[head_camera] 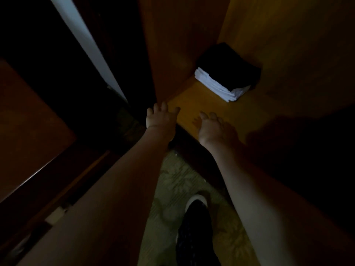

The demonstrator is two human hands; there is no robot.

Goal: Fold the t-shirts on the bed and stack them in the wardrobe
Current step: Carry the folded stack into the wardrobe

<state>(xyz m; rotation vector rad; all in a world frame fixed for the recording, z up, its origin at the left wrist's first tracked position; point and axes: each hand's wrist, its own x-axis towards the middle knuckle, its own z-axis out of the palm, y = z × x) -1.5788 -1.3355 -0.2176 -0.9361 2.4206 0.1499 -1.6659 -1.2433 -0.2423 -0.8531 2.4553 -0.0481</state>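
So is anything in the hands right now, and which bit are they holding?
Nothing. The left hand and right hand are open and empty by the front edge of the wardrobe shelf; the stack of folded t-shirts lies further back, untouched.

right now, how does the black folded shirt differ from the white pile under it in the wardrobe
Colour: the black shirt is dark, the white pile bright.
Position: the black shirt lies on top, and the white pile beneath it sticks out at the front.
Layers: the white pile shows several folded edges, while the black shirt's folds are lost in the dim light.
Shared: both sit folded on the wardrobe shelf.
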